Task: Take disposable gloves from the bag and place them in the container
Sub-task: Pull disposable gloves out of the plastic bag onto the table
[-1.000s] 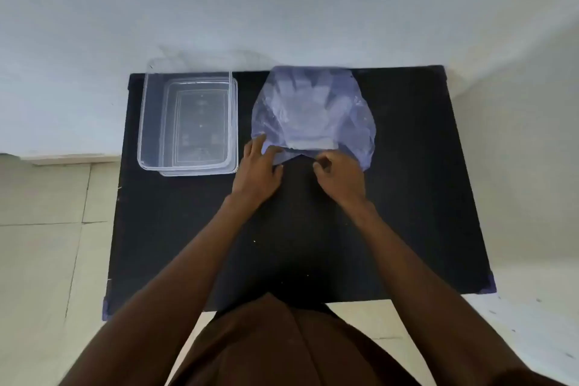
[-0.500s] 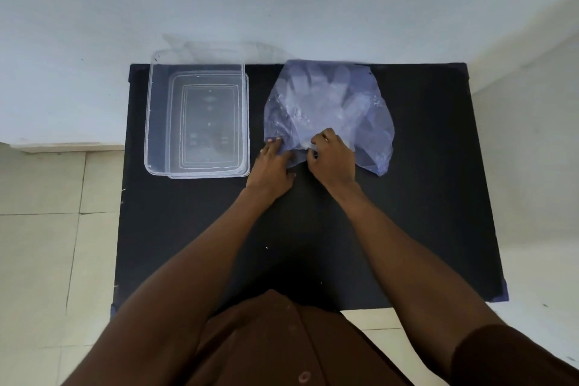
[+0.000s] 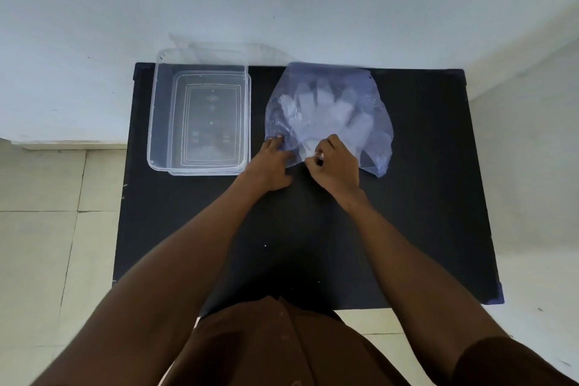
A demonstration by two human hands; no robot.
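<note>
Plastic bag (image 3: 329,110), both hands pinching mouth

Both hands sit at near edge of crumpled translucent bluish plastic bag (image 3: 329,110); left hand (image 3: 271,166) & right hand (image 3: 336,166) nearly touching, little gap btwn. Left of left hand: clear rectangular plastic container (image 3: 152,122), open top, close by. Black tabletop (image 3: 423,197) bare right of right hand & behind wrists. White wall (image 3: 282,3) blocks beyond bag.
</note>
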